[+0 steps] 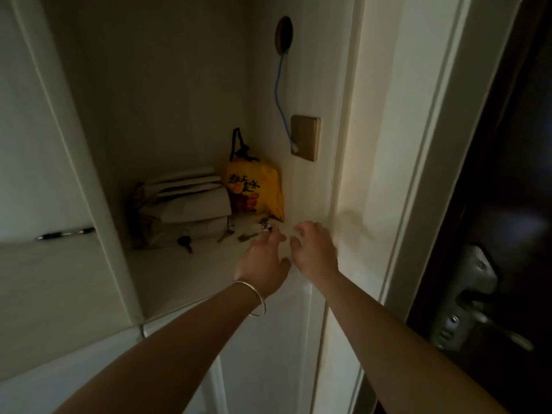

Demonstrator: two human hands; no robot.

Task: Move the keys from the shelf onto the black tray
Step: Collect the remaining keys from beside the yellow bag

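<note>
Both arms outstretched, left hand [264,258] grip apart, fingertips at keys [263,230], right hand [313,249] grip curled apart beside, shelf [185,273] beneath, key axis unclear.

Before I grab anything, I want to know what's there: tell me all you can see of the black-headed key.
The black-headed key is small, with a dark rounded head and a short metal blade pointing toward the shelf's front. It lies flat and alone, just before the folded paper bags, left of both hands. Nothing grips it; whether it touches the bags is unclear.

Only text visible: dark Chinese characters printed on the yellow bag [257,186] at the back of the shelf [191,273], too blurred to read.
</note>
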